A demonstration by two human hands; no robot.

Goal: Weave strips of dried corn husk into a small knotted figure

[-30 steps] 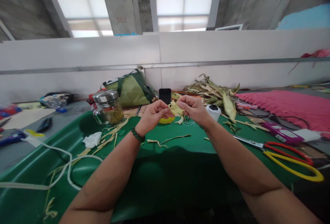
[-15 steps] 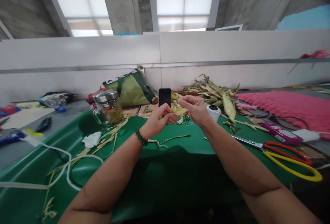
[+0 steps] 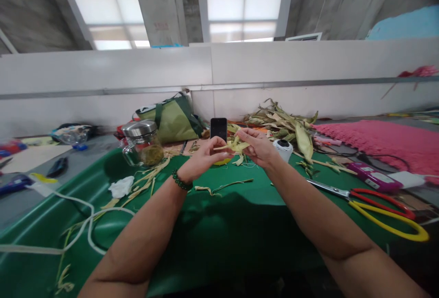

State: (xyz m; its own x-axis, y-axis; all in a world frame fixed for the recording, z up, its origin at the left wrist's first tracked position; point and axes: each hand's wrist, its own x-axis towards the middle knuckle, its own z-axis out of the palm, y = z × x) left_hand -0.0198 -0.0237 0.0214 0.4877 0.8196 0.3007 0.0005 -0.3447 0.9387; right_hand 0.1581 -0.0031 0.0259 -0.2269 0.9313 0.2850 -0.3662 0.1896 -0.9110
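Near: green cover (image 3: 212,224) over the work surface, dark at the front edge, with a thin dry strip (image 3: 206,190) and scissors (image 3: 343,192) with red and yellow handles lying on it. White cord (image 3: 92,218) loops at left; crumpled white tissue (image 3: 121,187) just beyond.

Centre: pale husk piece (image 3: 236,144) is held up above the cover, between the hands. Right hand (image 3: 260,147): thumb and forefinger pinch it. Left hand (image 3: 202,156): thumb and fingers parted about a narrow end of it; grip there cannot be told.

Farther: glass jar (image 3: 140,149), upright phone (image 3: 218,129), white thread cone (image 3: 283,150), husk pile (image 3: 281,121), green bag (image 3: 176,119), pink cloth (image 3: 380,147). Behind them, white partition (image 3: 137,69); above it, concrete and two bright windows.

Versus half a second ago: left hand has shifted left and its fingers have opened; a narrow strip now shows across them. Right hand nearly unchanged.

Obscured: yellow object (image 3: 222,162) mostly behind the left hand, identity unclear; right hand's lower fingers hidden; scissor tips partly behind the right forearm; both arms cut off at the lower edge.
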